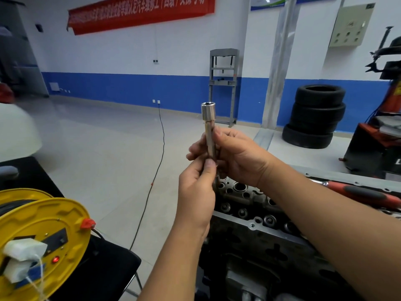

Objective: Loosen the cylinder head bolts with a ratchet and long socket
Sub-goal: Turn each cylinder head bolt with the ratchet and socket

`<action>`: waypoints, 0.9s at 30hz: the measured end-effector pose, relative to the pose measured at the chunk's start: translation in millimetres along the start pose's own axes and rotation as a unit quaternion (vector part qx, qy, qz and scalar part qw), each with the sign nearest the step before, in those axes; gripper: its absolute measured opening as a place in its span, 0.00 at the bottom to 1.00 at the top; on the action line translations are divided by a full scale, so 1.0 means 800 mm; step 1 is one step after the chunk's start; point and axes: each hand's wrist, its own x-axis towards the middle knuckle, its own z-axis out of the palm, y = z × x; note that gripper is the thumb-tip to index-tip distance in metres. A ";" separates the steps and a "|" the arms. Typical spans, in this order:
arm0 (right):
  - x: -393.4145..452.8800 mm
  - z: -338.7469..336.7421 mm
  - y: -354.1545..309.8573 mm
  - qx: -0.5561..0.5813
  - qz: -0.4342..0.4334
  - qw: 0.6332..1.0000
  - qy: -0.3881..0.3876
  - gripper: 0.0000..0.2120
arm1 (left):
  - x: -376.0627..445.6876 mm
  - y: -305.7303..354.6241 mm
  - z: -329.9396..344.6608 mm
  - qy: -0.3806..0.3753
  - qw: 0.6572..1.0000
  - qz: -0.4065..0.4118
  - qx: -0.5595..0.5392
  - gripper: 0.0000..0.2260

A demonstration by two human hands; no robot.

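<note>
A long silver socket (208, 120) stands upright in front of me, open end up. My right hand (236, 157) pinches its shaft from the right, fingers curled round it. My left hand (195, 192) grips the lower end from below, thumb pressed against the shaft. What sits under the socket inside my left hand is hidden. Beneath both hands lies the engine's cylinder head (249, 205), with round valve wells and bolt holes showing. A ratchet with a red and black handle (360, 192) rests across the head at the right, apart from my hands.
A yellow cable reel (43, 227) with a lit red lamp sits on a black stand at the lower left. A black cord (160, 148) runs over the tiled floor. Stacked tyres (314, 116), a grey press frame (222, 83) and a red machine (382, 137) stand farther off.
</note>
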 end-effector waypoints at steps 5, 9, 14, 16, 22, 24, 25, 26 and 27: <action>0.003 0.001 0.001 0.007 0.011 1.000 -0.010 0.12 | 0.004 -0.001 -0.002 0.050 0.998 0.026 0.011 0.12; 0.005 0.001 0.007 0.019 -0.001 1.000 0.005 0.10 | 0.004 -0.002 -0.001 0.071 0.997 0.030 0.006 0.09; 0.002 0.001 0.001 -0.014 -0.023 0.996 0.090 0.07 | 0.003 -0.001 0.001 0.018 1.000 0.006 0.013 0.11; 0.001 0.002 -0.001 -0.020 -0.023 0.994 0.102 0.06 | 0.001 0.001 0.002 -0.002 1.000 0.003 0.015 0.14; 0.003 0.005 -0.001 -0.039 -0.019 0.996 0.076 0.04 | 0.002 -0.003 0.002 0.056 0.997 0.047 0.036 0.08; 0.004 0.004 0.001 -0.054 -0.019 0.994 0.091 0.05 | 0.003 -0.003 0.003 0.065 0.997 0.047 0.023 0.07; 0.005 0.004 0.001 -0.060 -0.017 0.994 0.092 0.05 | 0.004 -0.003 0.003 0.069 0.996 0.045 0.015 0.06; 0.005 0.004 0.002 -0.065 -0.014 0.994 0.091 0.04 | 0.004 -0.003 0.003 0.071 0.996 0.045 0.012 0.07; 0.005 0.004 0.002 -0.068 -0.009 0.994 0.090 0.03 | 0.004 -0.002 0.003 0.067 0.997 0.041 0.012 0.09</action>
